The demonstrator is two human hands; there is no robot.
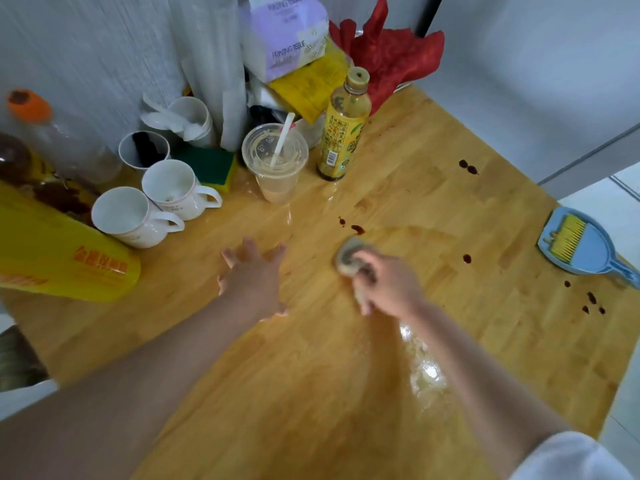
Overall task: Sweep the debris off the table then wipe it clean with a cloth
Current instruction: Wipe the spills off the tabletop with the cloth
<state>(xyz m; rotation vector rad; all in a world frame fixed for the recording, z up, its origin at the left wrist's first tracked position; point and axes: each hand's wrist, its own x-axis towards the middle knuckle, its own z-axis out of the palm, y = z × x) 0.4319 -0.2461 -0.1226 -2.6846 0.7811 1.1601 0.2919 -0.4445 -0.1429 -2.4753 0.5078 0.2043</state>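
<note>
While the left hand (254,275) lies flat, fingers spread, on the table (433,209), right hand (388,282) fingers curled around the cloth (348,258).

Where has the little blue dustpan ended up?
The blue dustpan lies at the table's right edge, its yellow-bristled brush resting inside.

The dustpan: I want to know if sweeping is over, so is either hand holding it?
No. The blue dustpan lies at the table's right edge, while the right hand grips a cloth and the left hand is empty.

White walls (540,64); pale, perhaps tiled floor (620,199).
</note>
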